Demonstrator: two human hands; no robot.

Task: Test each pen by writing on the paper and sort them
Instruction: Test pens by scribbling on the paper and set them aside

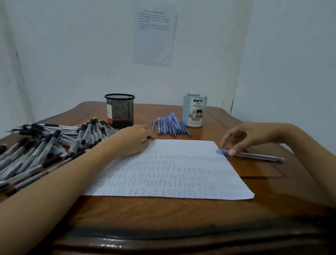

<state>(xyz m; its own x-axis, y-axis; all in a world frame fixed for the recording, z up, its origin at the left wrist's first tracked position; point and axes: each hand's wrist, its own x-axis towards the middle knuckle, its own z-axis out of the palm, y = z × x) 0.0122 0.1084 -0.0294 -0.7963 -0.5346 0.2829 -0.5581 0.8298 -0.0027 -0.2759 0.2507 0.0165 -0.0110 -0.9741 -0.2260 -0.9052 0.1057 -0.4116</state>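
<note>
Black pens (pixel 40 142) are heaped at left, some cut off by the frame edge. The left hand (pixel 133 138) is rested on the paper's (pixel 179 169) far left corner. Its fingers are hidden, so a grip cannot be told. The blue pen (pixel 250 155) is laid just right of the paper, axis left-right, cap toward the sheet. The right hand (pixel 241 138), the nearer, is held over it with fingers loosely spread, one tip touching the cap end.

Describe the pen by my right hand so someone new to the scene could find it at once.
On the wooden table, look just past the far right corner of the written sheet of paper. One pen lies there crosswise, a fingertip of the right hand on its blue cap. Unlike the blue pens grouped by the organizer, it is alone and has a greyish barrel.
</note>
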